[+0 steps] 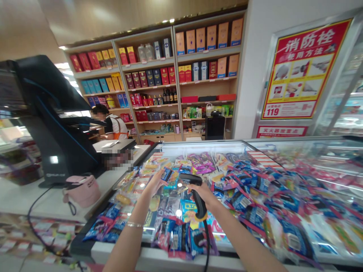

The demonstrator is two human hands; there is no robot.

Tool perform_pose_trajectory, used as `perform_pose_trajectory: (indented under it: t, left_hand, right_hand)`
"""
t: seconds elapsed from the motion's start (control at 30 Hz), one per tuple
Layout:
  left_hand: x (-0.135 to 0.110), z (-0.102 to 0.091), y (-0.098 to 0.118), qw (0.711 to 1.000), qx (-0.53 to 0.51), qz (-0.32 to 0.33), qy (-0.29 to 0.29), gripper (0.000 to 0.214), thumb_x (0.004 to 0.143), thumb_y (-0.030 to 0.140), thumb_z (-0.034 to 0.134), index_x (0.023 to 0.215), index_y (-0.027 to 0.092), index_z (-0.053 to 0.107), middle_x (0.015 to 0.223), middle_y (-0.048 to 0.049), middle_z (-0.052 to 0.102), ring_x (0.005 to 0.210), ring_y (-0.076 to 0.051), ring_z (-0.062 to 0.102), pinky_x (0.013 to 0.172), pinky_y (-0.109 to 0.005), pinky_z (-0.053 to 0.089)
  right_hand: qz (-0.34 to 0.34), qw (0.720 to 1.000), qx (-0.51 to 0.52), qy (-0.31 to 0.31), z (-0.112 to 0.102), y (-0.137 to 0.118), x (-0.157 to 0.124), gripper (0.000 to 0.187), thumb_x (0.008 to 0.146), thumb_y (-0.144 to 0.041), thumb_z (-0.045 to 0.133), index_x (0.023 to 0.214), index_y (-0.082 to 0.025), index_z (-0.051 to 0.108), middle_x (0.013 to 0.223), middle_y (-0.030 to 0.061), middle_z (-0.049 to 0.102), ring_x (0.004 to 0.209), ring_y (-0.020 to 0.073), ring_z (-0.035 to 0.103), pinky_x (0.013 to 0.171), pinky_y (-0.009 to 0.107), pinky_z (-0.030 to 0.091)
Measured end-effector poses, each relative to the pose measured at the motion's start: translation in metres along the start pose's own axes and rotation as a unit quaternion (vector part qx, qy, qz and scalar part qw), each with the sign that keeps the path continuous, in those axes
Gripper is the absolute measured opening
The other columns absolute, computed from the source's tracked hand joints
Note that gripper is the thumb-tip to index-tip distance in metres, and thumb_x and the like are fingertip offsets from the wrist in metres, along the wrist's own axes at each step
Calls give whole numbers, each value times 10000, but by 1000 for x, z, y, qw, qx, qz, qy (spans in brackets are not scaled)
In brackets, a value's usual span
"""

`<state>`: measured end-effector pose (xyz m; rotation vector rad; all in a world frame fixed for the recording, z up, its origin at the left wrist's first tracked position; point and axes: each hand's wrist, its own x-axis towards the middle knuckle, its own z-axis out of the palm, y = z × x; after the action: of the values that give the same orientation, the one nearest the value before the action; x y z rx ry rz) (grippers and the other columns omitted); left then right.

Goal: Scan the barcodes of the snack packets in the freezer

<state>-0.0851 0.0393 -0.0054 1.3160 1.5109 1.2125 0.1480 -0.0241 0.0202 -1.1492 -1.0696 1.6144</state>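
Note:
My right hand [203, 192] is closed around the grip of a black barcode scanner [200, 206]. The scanner's head points left, and its cable hangs down towards the freezer's front edge. To the left, my left hand [155, 183] is closed on a small dark-blue packet [166, 174], in front of the scanner's head. Both hands are over a chest freezer [124, 254] full of wrapped ice creams [258, 185]. Several blue and pink packets [179, 237] lie near its front edge; whether they rest on glass or beneath it, I cannot tell.
A counter [17, 202] on the left carries a black checkout terminal [61, 132] and a pink pouch [82, 190]. A person [116, 126] is behind it. Shelves [153, 88] of boxed goods line the back wall, with a red fire-hydrant poster [304, 71] to the right.

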Motion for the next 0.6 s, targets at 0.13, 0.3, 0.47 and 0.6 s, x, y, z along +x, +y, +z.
perform_pose_trajectory:
  t: [0.13, 0.3, 0.47, 0.6]
  left_hand:
    - [-14, -1, 9, 996, -50, -48, -61, 396, 865, 447, 443, 1127, 186, 585, 946, -90, 688, 571, -140, 621, 595, -290, 508]
    - [-18, 4, 12, 997, 57, 28, -52, 524, 640, 287, 713, 1130, 174, 562, 914, -43, 689, 584, -137, 625, 625, -287, 511]
    - [-17, 10, 20, 962, 237, 136, -6, 431, 653, 221, 687, 1081, 173, 666, 858, -32, 705, 829, -206, 652, 761, -294, 488]
    - [-25, 19, 31, 927, 336, 170, -6, 489, 725, 154, 601, 1209, 220, 627, 815, -22, 706, 826, -205, 661, 771, -283, 463]
  right_hand:
    - [-66, 993, -96, -16, -5, 0, 0, 55, 710, -192, 654, 710, -138, 665, 538, 9, 649, 355, 111, 525, 368, 213, 401]
    - [-109, 976, -187, -21, -8, 2, 0, 143, 696, -242, 658, 774, -130, 700, 576, 28, 677, 398, 132, 560, 409, 227, 426]
    - [-119, 965, -233, -3, -4, 1, -4, 113, 691, -240, 654, 702, -135, 695, 591, 49, 685, 454, 153, 593, 460, 243, 448]
    - [-109, 971, -211, 7, -4, 4, -1, 130, 693, -263, 652, 671, -141, 687, 595, 52, 684, 426, 150, 579, 447, 251, 452]
